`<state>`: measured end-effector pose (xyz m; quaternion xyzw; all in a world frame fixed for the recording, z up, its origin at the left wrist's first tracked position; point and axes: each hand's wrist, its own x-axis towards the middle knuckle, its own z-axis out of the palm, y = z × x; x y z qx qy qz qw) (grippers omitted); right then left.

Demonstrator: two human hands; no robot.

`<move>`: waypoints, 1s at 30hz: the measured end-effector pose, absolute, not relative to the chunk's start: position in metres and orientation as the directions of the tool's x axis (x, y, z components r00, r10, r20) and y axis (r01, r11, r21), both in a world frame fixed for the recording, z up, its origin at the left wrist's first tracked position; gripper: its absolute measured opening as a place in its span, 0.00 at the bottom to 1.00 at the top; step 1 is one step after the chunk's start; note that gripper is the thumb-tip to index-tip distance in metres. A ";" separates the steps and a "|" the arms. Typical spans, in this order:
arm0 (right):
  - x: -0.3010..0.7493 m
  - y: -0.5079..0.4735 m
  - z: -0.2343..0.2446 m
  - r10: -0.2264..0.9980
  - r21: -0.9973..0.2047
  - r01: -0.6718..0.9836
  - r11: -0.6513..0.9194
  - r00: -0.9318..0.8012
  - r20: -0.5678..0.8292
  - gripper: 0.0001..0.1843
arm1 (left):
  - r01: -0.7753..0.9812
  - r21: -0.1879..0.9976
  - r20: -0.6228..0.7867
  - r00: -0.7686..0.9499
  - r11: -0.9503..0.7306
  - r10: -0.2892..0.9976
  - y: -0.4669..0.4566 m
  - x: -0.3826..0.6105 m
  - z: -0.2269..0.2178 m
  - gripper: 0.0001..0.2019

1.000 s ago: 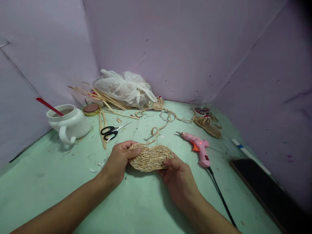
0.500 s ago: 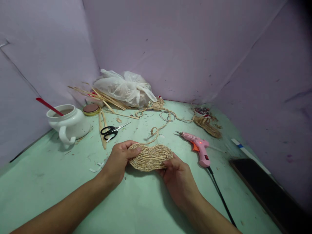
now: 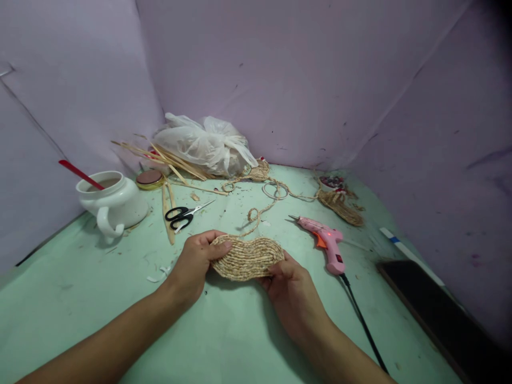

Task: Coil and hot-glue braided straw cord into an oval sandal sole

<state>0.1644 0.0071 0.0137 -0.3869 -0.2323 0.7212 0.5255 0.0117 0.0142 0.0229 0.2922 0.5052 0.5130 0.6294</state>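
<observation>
Between my two hands is a flat, sole-shaped piece of coiled straw rope (image 3: 247,259), its rows lying side by side. My left hand (image 3: 200,261) pinches its left end, thumb on top and fingers behind. At the right end my right hand (image 3: 292,290) grips the lower edge, its thumb on the upper face and some fingers hidden underneath. A loose twisted rope (image 3: 256,216) runs from the piece's top edge back across the table. To the right lies a pink glue gun (image 3: 326,240) with an orange trigger. Black-handled scissors (image 3: 184,216) rest beyond my left hand.
A white pot (image 3: 116,205) holding a red stick stands at left. Behind are straw strips (image 3: 176,160), a tied plastic bag (image 3: 204,144), a round-lidded tin (image 3: 150,180) and a metal ring (image 3: 275,191). A woven straw piece (image 3: 340,207) and a dark slab (image 3: 432,314) lie at right.
</observation>
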 end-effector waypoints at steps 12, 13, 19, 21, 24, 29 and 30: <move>0.163 0.007 0.015 0.933 -0.737 -0.580 -0.347 -0.130 -0.337 0.18 | -0.344 0.891 -0.325 -0.024 0.297 0.946 0.015 0.011 0.020 0.09; 0.164 0.007 0.014 0.932 -0.739 -0.578 -0.347 -0.122 -0.343 0.17 | -0.343 0.892 -0.324 -0.028 0.296 0.946 0.014 0.011 0.020 0.09; 0.165 0.007 0.012 0.934 -0.756 -0.558 -0.343 -0.114 -0.340 0.17 | -0.342 0.890 -0.330 -0.026 0.301 0.944 0.014 0.012 0.022 0.09; 0.165 0.006 0.013 0.933 -0.747 -0.568 -0.346 -0.122 -0.339 0.17 | -0.350 0.888 -0.327 -0.024 0.299 0.945 0.014 0.012 0.022 0.09; 0.165 0.005 0.015 0.938 -0.741 -0.580 -0.338 -0.141 -0.318 0.17 | -0.352 0.887 -0.330 -0.031 0.299 0.943 0.015 0.012 0.023 0.09; 0.166 0.005 0.016 0.937 -0.757 -0.558 -0.341 -0.144 -0.317 0.19 | -0.346 0.889 -0.331 -0.029 0.301 0.943 0.015 0.011 0.024 0.08; 0.165 0.005 0.016 0.937 -0.755 -0.558 -0.343 -0.143 -0.320 0.19 | -0.345 0.888 -0.334 -0.028 0.305 0.942 0.014 0.011 0.024 0.08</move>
